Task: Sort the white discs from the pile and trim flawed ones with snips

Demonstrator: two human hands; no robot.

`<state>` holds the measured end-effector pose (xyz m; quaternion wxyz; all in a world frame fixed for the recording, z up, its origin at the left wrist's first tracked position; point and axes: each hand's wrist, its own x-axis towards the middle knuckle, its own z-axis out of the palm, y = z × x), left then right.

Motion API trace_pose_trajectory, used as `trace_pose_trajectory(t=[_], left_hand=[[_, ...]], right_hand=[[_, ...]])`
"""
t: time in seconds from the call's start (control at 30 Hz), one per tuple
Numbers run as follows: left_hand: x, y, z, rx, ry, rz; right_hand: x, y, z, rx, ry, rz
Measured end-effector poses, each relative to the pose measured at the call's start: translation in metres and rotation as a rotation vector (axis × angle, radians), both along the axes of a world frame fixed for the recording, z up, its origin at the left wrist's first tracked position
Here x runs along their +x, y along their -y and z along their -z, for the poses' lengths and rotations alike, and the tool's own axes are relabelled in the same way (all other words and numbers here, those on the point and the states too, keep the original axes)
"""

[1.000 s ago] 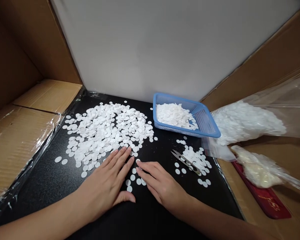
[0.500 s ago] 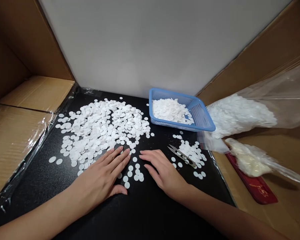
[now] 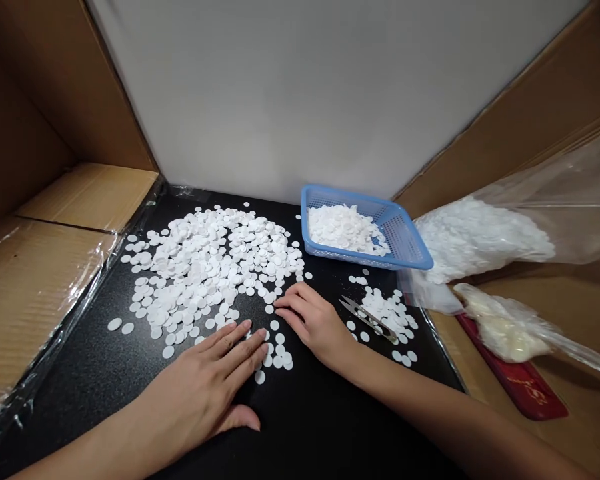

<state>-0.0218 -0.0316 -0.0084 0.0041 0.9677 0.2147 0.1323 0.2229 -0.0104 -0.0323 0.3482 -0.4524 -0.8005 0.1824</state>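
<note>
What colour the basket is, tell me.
The basket is blue; it shows best in the head view.

Seemingly a workshop; cardboard panels (image 3: pixel 45 280) flank a black worktop (image 3: pixel 320 427) bearing snips (image 3: pixel 359 311) and heaped white discs (image 3: pixel 195 263).

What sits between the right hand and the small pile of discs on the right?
In the head view, scissors and a few loose discs lie between the right hand and that pile.

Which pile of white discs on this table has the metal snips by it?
The small pile on the right, in front of the blue basket: the snips lie along its left edge. The big pile on the left has none.
</note>
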Motion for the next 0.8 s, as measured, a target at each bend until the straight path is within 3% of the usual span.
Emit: trace_pose_trajectory(t=[0.13, 0.3, 0.37, 0.5, 0.7, 0.8], left_hand=[[0.003, -0.005, -0.010, -0.096, 0.058, 0.021], [0.018, -0.046, -0.021, -0.216, 0.064, -0.166], [0.027, -0.066, -0.020, -0.302, 0.100, -0.214], [0.043, -0.092, -0.011, -0.368, 0.131, -0.172], [0.046, -0.093, -0.008, -0.373, 0.169, -0.163], [0.038, -0.088, -0.014, -0.405, 0.202, -0.185]], right_hand=[[-0.006, -0.007, -0.007, -0.100, -0.009, 0.041], [-0.012, -0.008, -0.014, -0.223, -0.015, 0.045], [-0.013, -0.006, -0.014, -0.212, -0.032, 0.024], [-0.014, -0.004, -0.009, -0.096, -0.086, -0.063], [-0.014, -0.005, -0.002, 0.046, -0.006, -0.210], [-0.011, -0.006, -0.005, -0.016, -0.055, -0.096]])
